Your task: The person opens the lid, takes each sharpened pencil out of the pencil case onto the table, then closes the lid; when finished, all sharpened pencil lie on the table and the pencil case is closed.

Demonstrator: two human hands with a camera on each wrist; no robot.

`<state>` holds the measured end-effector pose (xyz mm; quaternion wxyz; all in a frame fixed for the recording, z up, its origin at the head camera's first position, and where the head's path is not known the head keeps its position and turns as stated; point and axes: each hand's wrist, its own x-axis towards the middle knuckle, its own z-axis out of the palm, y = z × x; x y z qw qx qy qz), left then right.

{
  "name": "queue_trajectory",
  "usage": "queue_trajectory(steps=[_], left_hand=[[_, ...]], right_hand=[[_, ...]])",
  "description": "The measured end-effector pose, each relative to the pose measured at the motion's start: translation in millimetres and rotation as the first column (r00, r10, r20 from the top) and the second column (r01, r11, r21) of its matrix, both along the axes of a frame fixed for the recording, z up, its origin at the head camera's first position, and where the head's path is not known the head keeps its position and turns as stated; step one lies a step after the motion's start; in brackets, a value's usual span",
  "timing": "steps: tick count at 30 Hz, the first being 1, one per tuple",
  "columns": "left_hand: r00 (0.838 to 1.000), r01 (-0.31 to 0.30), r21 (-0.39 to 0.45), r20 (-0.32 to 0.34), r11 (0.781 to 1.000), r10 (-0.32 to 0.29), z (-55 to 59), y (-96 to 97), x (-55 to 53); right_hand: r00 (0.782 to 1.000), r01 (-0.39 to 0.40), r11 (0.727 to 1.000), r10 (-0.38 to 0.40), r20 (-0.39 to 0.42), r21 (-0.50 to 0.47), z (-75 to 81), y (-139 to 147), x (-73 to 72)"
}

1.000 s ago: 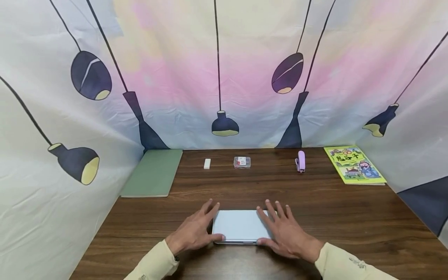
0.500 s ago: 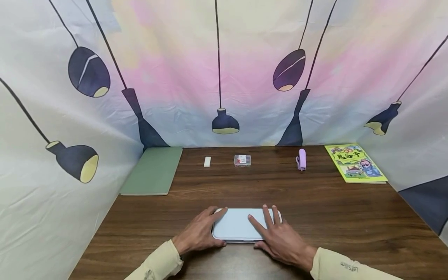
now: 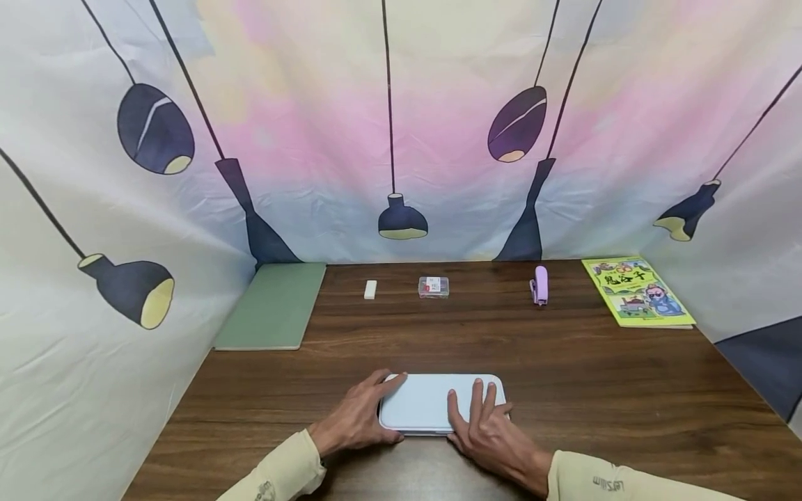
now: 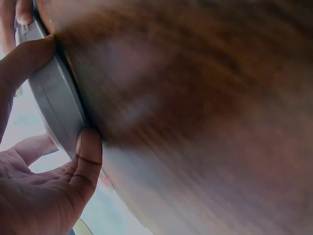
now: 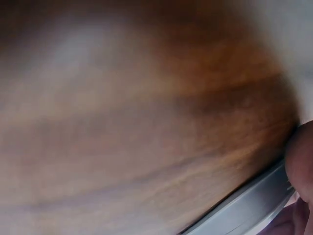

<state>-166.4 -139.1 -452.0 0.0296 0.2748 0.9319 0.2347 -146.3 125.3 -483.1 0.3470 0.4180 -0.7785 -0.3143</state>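
A flat white case (image 3: 426, 403) with rounded corners, looking like a pencil case, lies on the brown table. My left hand (image 3: 357, 417) grips its left end, thumb on the front edge. In the left wrist view, the thumb and fingertips press against the case's grey side (image 4: 58, 98). My right hand (image 3: 491, 431) rests on the case's right part with straight, spread fingers; its thumb touches the front edge. The right wrist view shows only a thumb tip (image 5: 301, 161) against the case's side (image 5: 244, 205).
Along the back of the wooden table (image 3: 438, 341) are a green folder (image 3: 272, 306), a white eraser (image 3: 370, 289), a small clear box (image 3: 434, 287), a purple stapler (image 3: 539, 285) and a yellow-green book (image 3: 639, 292). A printed curtain (image 3: 326, 139) surrounds the table.
My left hand has closed in around the case's left end. My right hand has slid left and nearer, its thumb shifting left along the front edge.
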Motion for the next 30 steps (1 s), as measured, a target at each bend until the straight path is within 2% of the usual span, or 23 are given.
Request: queue_trajectory(steps=[3,6,13,17,23,27,30], left_hand=[[1.0,0.001,0.005,0.012,1.0,-0.001,1.3,-1.2,0.8],[1.0,0.006,0.001,0.009,1.0,-0.006,2.4,-1.1,0.3],[0.999,0.029,-0.015,-0.023,0.999,-0.029,5.5,1.4,-5.4],[0.999,0.033,-0.001,-0.038,0.999,-0.033,4.1,2.1,-7.2],[0.999,0.036,0.023,-0.01,0.999,-0.035,-0.5,-1.9,-2.9],[0.998,0.059,0.029,0.006,0.998,-0.06,-0.2,-6.4,-1.0],[0.996,0.085,0.02,0.019,0.996,-0.085,0.9,-8.2,-1.4]], right_hand=[[0.997,-0.043,0.994,0.05,-0.064,0.102,1.9,0,-0.5],[0.991,-0.062,0.988,0.077,-0.111,0.139,2.7,0,-2.8],[0.969,-0.132,0.983,0.154,-0.191,0.126,2.6,4,-12.2],[0.966,-0.139,0.983,0.161,-0.203,0.119,3.5,6,-17.2],[0.962,-0.192,0.981,0.195,-0.193,0.031,4.0,10,-18.5],[0.969,-0.223,0.973,0.214,-0.12,-0.063,6.9,14,-17.8],[0.978,-0.208,0.976,0.205,-0.036,-0.073,10.8,20,-14.5]])
